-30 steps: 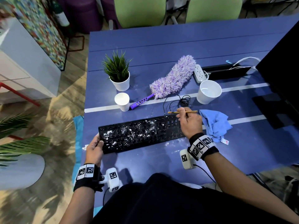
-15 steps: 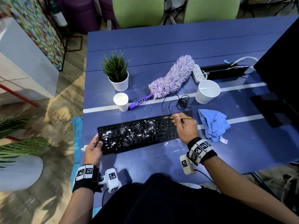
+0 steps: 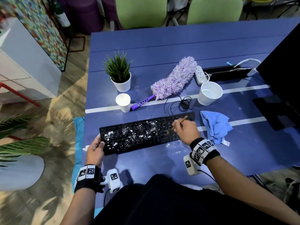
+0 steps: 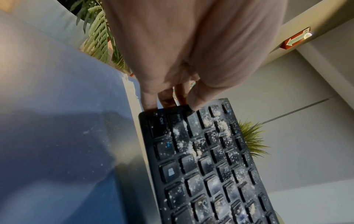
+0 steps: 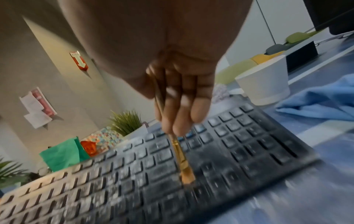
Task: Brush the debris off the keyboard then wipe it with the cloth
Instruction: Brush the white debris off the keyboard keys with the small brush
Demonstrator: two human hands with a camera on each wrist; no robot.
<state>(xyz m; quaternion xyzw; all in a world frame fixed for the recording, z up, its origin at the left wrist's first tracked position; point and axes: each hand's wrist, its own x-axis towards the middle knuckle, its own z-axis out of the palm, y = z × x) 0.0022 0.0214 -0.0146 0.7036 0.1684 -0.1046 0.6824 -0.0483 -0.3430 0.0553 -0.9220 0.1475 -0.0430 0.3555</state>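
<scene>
A black keyboard (image 3: 146, 132) lies near the front of the blue table (image 3: 162, 46), its left and middle keys speckled with white debris (image 3: 129, 133). My left hand (image 3: 95, 148) grips the keyboard's left end (image 4: 172, 115), thumb on top. My right hand (image 3: 185, 130) pinches a thin wooden brush (image 3: 179, 122) over the right part of the keys, and the bristle tip (image 5: 186, 177) touches the keyboard (image 5: 229, 151). A crumpled blue cloth (image 3: 214, 125) lies just right of the keyboard, also in the right wrist view (image 5: 321, 103).
Behind the keyboard are a purple duster (image 3: 172, 80), a small white cup (image 3: 123, 102), a potted plant (image 3: 120, 73), a larger white cup (image 3: 209, 93), a coiled black cable (image 3: 183, 104) and a power strip (image 3: 199, 73). A dark monitor (image 3: 282, 70) stands at the right.
My right hand has moved left along the keyboard with the brush, and the handle has tilted from lying level to slanting down onto the keys. The left hand has kept its hold.
</scene>
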